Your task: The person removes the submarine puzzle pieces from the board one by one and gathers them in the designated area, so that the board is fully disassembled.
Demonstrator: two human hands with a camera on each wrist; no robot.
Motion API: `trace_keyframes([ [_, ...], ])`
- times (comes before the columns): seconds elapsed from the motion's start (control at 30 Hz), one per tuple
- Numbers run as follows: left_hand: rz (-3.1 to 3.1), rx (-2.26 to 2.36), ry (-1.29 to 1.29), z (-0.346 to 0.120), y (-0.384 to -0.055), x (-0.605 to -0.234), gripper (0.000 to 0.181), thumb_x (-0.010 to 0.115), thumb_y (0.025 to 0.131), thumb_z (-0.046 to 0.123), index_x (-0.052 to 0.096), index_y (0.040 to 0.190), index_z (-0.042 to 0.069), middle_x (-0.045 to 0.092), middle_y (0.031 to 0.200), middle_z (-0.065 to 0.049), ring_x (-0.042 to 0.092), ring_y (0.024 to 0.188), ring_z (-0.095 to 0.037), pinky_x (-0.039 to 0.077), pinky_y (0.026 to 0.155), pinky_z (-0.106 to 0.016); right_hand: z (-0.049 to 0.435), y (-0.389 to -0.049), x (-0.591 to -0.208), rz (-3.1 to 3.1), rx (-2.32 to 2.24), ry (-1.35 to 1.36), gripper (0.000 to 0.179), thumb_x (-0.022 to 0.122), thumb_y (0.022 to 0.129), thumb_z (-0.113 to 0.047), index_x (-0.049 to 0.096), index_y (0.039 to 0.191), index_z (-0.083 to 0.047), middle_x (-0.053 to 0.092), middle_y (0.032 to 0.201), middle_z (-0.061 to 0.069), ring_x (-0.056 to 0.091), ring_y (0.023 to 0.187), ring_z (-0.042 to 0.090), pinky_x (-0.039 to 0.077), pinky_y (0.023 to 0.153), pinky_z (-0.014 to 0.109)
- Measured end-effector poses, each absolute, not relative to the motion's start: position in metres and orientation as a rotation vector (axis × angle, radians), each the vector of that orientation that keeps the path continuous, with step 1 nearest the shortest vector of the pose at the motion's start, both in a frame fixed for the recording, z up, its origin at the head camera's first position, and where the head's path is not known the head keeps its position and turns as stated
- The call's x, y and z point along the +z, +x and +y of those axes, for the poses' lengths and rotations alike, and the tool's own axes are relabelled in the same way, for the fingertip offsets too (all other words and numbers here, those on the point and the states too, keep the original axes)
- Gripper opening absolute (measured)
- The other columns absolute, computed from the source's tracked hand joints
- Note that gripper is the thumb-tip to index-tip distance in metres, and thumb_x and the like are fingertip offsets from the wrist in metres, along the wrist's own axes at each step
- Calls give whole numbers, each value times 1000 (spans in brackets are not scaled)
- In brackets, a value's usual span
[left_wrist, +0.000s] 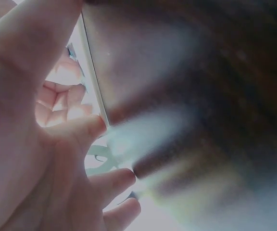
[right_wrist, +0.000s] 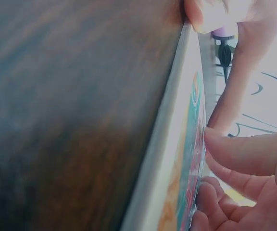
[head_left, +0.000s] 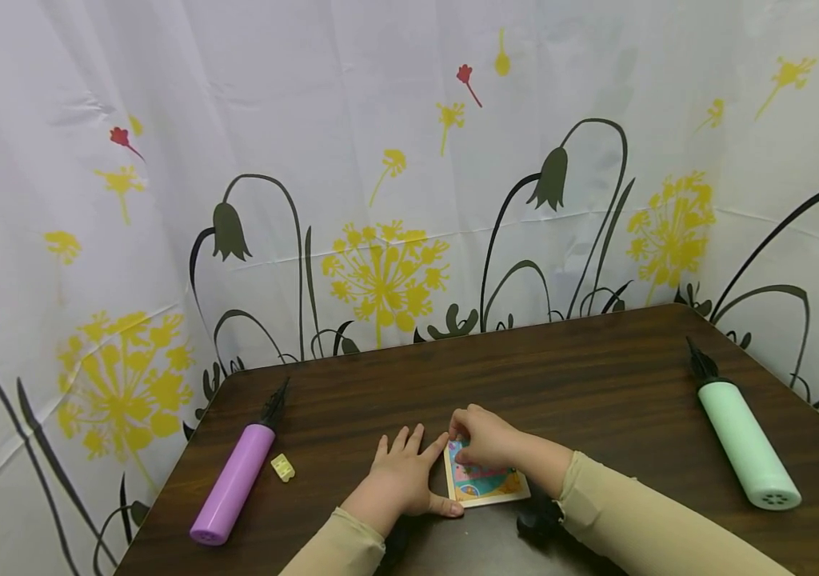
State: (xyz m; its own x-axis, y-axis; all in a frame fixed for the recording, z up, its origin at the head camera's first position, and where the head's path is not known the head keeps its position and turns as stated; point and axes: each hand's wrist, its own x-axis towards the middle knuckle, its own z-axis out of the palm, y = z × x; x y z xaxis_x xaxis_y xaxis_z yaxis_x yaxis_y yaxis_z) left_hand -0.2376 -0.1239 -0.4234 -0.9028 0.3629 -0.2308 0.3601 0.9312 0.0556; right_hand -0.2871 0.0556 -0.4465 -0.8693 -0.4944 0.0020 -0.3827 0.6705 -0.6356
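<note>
A small picture board (head_left: 481, 501) with a pale rim lies on the dark table, its face teal, pink and orange. Along its left side my left hand (head_left: 404, 474) is spread palm down, thumb at the near corner and index fingertip by the far one. Over the board's far left part bends my right hand (head_left: 487, 438), its fingers curled. In the right wrist view the right thumb (right_wrist: 244, 151) meets the picture face (right_wrist: 192, 125); I cannot tell whether a loose piece is pinched there. The left wrist view shows the left hand (left_wrist: 42, 139) beside the board's thin edge (left_wrist: 94, 72).
To the left lies a purple hand pump (head_left: 235, 484) with a black nozzle, and close by it a small yellow block (head_left: 283, 467). A mint green pump (head_left: 746, 444) lies at the right of the table (head_left: 582, 368). A flower-print curtain (head_left: 409, 160) hangs behind.
</note>
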Motion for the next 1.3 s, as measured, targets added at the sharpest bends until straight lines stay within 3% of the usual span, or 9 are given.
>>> trace_keyframes([
  [0.3,2847,26,534,-124,-237,-423,109,67,67,79,32,156,27,26,159,-17,23,145,-40,16,113,-62,56,-280,-437,2768,-923,-783,14,76,83,-2,71,95,-8,54,88,2,54,81,19,51,75,40],
  [0.7,2851,23,541,-124,-238,-424,109,66,66,79,32,156,28,26,159,-18,24,144,-40,16,113,-62,54,-288,-438,2658,-1047,-693,19,62,86,12,61,86,-7,48,85,5,48,74,20,44,67,36],
  [1.3,2855,51,530,-124,-237,-422,108,69,66,77,34,155,26,28,158,-19,25,144,-40,16,112,-63,55,-292,-439,2610,-1130,-655,18,62,86,11,61,87,-6,49,87,7,47,77,20,43,67,35],
])
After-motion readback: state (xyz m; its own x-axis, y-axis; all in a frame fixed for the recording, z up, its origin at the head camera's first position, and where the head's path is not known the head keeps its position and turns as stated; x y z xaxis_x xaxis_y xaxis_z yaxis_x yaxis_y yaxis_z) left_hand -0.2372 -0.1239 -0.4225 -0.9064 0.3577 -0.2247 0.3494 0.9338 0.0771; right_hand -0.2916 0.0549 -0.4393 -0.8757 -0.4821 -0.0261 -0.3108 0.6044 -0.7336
